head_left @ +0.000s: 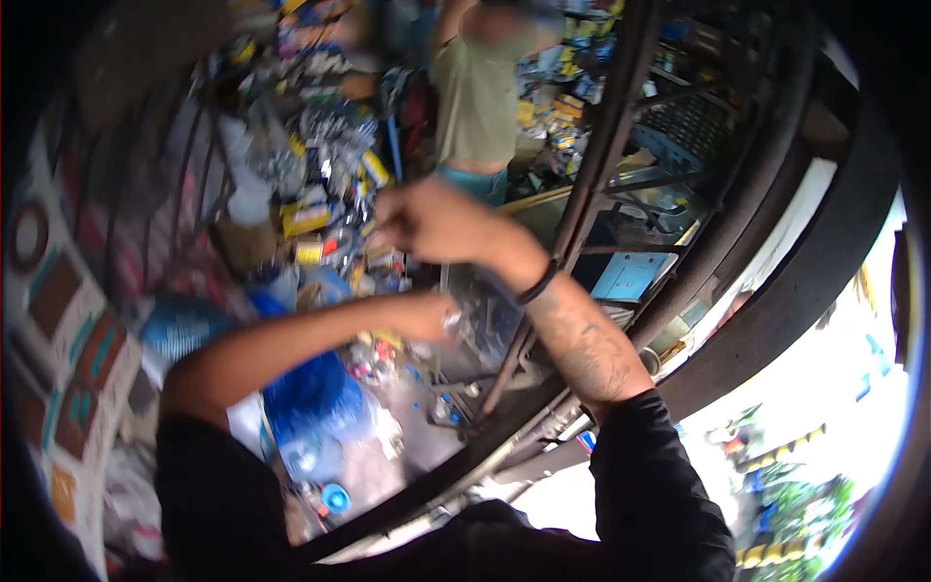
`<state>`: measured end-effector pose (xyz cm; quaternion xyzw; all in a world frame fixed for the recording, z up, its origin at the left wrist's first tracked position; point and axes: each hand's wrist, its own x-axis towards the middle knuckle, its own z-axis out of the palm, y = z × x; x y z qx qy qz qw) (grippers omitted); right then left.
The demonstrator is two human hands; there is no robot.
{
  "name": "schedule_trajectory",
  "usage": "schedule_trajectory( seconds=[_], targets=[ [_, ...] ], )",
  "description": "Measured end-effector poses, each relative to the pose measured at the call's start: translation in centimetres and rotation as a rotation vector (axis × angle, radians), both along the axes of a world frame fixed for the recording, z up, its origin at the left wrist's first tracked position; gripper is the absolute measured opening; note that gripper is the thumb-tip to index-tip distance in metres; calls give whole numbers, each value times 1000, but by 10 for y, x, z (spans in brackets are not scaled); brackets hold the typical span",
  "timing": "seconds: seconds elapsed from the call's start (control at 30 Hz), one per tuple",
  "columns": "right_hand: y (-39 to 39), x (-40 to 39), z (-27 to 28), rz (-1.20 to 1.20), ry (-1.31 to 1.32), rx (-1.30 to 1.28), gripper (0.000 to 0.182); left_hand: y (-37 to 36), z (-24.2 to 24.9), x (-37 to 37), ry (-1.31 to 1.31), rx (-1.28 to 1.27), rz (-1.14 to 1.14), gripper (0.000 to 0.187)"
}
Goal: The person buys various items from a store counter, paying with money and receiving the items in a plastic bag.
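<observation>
My right hand [432,221] is raised in the middle of the head view, its fingers curled in and blurred. A dark band [539,282] circles that wrist. Lower down, my left hand [425,316] reaches across to the right with its fingers closed. A small whitish patch [452,318] shows at its fingertips, too blurred to name. The two hands are apart, one above the other. Whatever the right fingers hold, if anything, is hidden.
A person in a light shirt [477,107] stands ahead, arms raised. Packets and small goods [310,218] are heaped behind my hands. A rusty metal frame [603,145] slants down the right side. Blue plastic bags [305,398] lie below my left forearm.
</observation>
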<state>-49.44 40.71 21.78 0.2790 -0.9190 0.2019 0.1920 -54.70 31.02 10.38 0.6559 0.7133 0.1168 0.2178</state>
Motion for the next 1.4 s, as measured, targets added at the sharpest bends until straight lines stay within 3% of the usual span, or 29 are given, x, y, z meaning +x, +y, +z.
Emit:
schedule_trajectory(
  seconds=[0.07,0.13,0.17,0.2,0.3,0.33,0.37,0.47,0.5,0.53,0.63,0.67,0.7,0.73,0.8,0.83,0.93,1.13,1.4],
  targets=[
    [-4,42,28,171,-74,-261,13,8,23,9,143,-17,-25,24],
    [-19,113,47,385,-33,-534,20,0,44,24,-43,120,67,24],
    [-27,156,52,439,99,-536,28,-12,67,40,25,236,54,24],
    [-35,190,50,536,156,-551,22,-28,93,57,100,346,35,24],
    [-74,245,23,1372,115,-464,14,-70,136,104,-79,559,49,24],
    [-90,253,14,1608,56,-389,17,-74,132,111,-168,646,-63,24],
    [-99,268,8,1689,69,-361,17,-76,128,120,-310,650,-190,24],
    [-114,276,9,1662,265,-406,17,-91,110,164,-781,378,-353,27],
    [-116,275,11,1656,336,-422,17,-90,103,174,-664,437,-510,28],
    [-119,275,11,1652,388,-422,17,-90,83,186,-884,196,-469,29],
    [-130,275,9,1653,528,-420,17,-112,86,208,-751,-257,-399,33],
    [-134,275,9,1654,580,-425,17,-113,84,210,-656,-287,-471,36],
    [-136,275,9,1654,624,-430,17,-101,52,211,-519,-46,-675,38],
    [-138,275,10,1652,670,-434,17,-106,56,211,-514,-154,-650,33],
    [-139,273,13,1635,743,-435,17,-93,29,208,-496,-255,-666,40],
    [-138,272,15,1620,770,-440,17,-89,21,210,-353,-219,-648,40],
    [-136,267,19,1593,828,-458,18,-89,22,209,-482,-285,-720,40],
    [-136,269,15,1598,888,-500,18,-88,7,215,-85,-301,-742,44],
    [-139,262,19,1626,977,-574,19,-89,-2,219,158,-358,-798,43]
  ],
)
